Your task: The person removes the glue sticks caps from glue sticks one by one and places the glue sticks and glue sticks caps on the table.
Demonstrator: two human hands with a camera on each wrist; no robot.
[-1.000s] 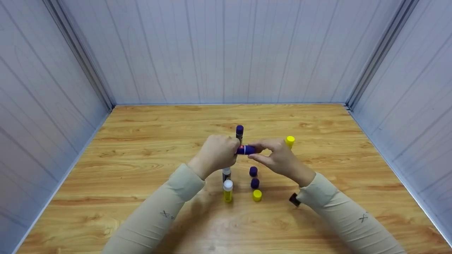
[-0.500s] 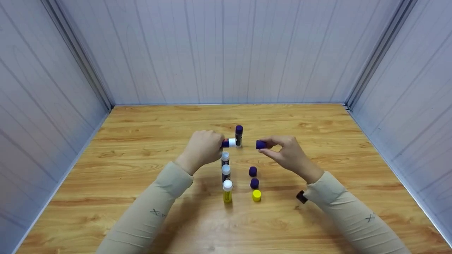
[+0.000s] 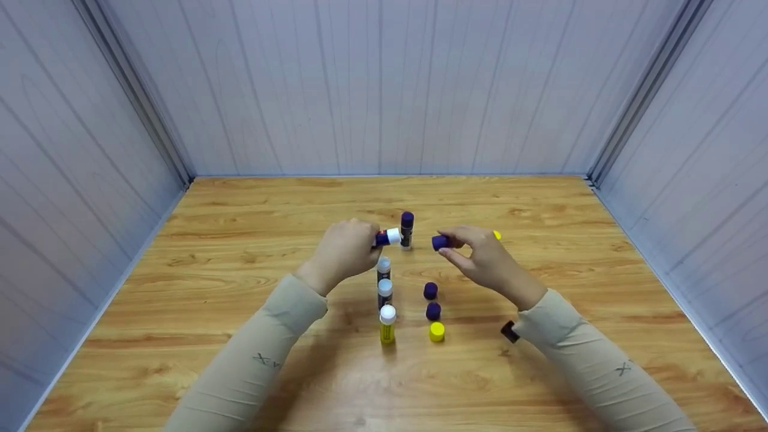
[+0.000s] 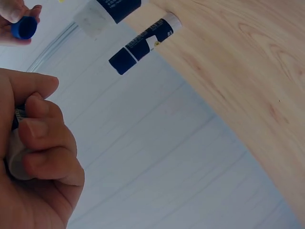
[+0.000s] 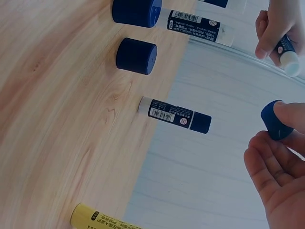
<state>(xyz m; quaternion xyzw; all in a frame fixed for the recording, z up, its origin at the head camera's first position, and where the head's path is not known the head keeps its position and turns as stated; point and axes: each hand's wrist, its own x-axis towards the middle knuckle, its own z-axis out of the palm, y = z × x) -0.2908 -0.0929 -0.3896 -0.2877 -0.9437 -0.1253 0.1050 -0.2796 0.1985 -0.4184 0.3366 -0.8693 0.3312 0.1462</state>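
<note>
My left hand (image 3: 345, 249) grips a dark blue glue stick (image 3: 387, 237) on its side, its uncapped white end facing right. Thumb and fingers of my right hand (image 3: 480, 258) pinch a dark blue cap (image 3: 440, 242), apart from that stick. Between and beyond the hands a capped dark blue glue stick (image 3: 407, 231) stands upright. Nearer me, two uncapped dark glue sticks (image 3: 384, 294) and an uncapped yellow glue stick (image 3: 387, 327) stand in a line. To their right sit two dark blue caps (image 3: 433, 311) and a yellow cap (image 3: 437, 332).
A yellow glue stick (image 5: 102, 219) stands behind my right hand, mostly hidden in the head view. A black piece (image 3: 510, 332) shows at the right cuff. White panel walls (image 3: 384, 90) enclose the wooden table (image 3: 240, 228) at the back and sides.
The cap has come off the glue stick. My left hand moved left with the stick, exposing its white end, while my right hand moved slightly right holding the cap.
</note>
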